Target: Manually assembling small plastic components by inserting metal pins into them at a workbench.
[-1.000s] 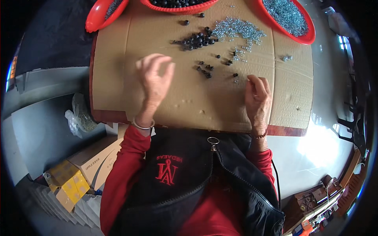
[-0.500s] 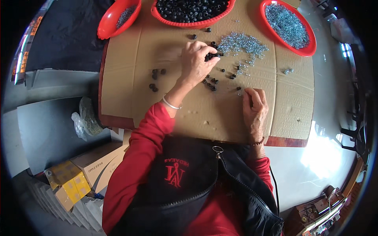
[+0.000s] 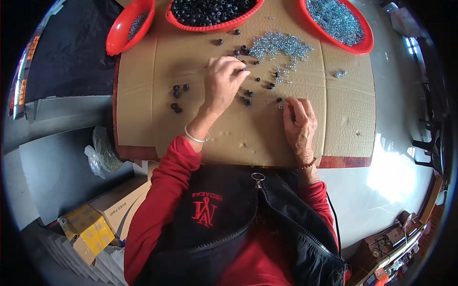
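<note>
My left hand is over the middle of the cardboard, thumb and fingers pinched together. Something small and dark shows at its fingertips, too small to name. Just beyond them lie several small black round pieces, and more black pieces are scattered nearer to me. To the right, my right hand rests on the cardboard with its fingers curled in; whatever is inside is hidden. A small black piece and a tiny clear piece lie beside its fingertips. Clear bluish small pieces are spread in a loose pile beyond.
At the far edge stands a red basket full of black pieces. A red dish is at far left, another red dish of clear pieces at far right. Several black pieces lie left on the cardboard. Boxes stand lower left.
The view has shifted, so the table appears further left and up. My left hand has drawn slightly back toward me, uncovering black pieces. My right hand stays by the same small pieces.
</note>
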A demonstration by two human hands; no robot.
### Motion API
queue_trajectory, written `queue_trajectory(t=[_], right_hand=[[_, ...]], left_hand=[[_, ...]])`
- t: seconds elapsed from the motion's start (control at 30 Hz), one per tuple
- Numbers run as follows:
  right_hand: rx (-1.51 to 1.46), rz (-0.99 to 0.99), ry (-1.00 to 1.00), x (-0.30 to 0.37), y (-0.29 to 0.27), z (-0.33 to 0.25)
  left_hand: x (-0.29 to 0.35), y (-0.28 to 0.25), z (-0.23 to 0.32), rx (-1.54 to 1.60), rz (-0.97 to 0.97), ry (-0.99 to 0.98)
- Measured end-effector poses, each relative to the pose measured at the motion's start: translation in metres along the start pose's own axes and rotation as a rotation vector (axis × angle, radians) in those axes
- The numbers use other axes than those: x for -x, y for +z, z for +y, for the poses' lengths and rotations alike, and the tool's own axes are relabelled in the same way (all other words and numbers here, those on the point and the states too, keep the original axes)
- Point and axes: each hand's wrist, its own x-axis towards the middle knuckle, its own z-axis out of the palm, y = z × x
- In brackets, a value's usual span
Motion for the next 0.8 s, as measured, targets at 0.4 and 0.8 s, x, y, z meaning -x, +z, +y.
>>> queue_trajectory(t=[0.4,0.8], right_hand=[[0.249,-0.080,-0.075,-0.005,0.010,-0.011],[-0.127,-0.074,0.106,0.010,-0.012,-0.002]], left_hand=[[0.055,-0.048,0.039,1.629,-0.097,-1.228],[0.072,-0.055,0.051,1.491,-0.196,-1.205]])
